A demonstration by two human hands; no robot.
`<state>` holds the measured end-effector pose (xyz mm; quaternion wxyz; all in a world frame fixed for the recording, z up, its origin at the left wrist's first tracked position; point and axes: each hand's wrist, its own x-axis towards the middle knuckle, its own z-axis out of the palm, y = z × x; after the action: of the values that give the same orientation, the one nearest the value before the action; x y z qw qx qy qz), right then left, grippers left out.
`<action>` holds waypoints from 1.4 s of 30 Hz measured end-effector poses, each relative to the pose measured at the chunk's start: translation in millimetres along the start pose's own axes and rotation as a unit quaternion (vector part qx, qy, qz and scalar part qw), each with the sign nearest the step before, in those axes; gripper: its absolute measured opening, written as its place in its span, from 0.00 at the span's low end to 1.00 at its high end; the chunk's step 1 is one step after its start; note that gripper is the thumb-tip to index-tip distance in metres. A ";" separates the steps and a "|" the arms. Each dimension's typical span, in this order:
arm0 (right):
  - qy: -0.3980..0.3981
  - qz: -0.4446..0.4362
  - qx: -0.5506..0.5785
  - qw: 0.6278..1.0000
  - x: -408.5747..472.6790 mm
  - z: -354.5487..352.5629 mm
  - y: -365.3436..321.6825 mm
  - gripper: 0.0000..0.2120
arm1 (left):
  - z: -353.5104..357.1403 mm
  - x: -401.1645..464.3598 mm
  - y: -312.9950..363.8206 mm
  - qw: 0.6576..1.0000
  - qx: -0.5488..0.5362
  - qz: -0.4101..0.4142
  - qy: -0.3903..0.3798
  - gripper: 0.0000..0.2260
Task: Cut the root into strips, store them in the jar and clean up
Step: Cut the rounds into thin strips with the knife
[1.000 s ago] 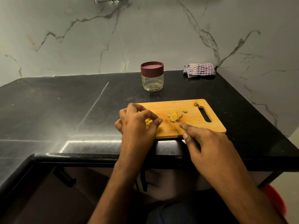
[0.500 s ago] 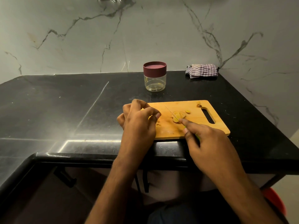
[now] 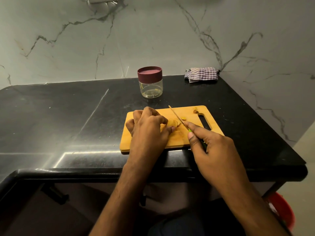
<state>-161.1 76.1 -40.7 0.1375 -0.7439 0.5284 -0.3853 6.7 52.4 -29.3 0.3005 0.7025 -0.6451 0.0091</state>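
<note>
Head view: jar (image 3: 150,84) behind cutting board (image 3: 190,113).

We see the left hand (image 3: 150,128) knuckles up, fingers curled, fingertips pinching the root slices (image 3: 173,123) at its 3 o'clock. Right hand (image 3: 213,147) sits at the left's 4 o'clock, gripping the knife (image 3: 178,117), index finger extended along it, blade pointing to 11 o'clock.

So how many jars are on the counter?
1: the jar stands lid-on behind the cutting board, left of the checked cloth. None seems hidden.
</note>
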 end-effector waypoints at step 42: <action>-0.102 0.014 -0.077 0.992 -24.8 -11.1 -38.4 0.19 | -10.8 -20.5 -20.9 0.997 -0.054 -0.051 0.010 0.06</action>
<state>-146.6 115.9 -20.4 0.1382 -0.7802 0.5502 -0.2637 26.4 75.3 -37.2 0.3443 0.7173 -0.6048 -0.0342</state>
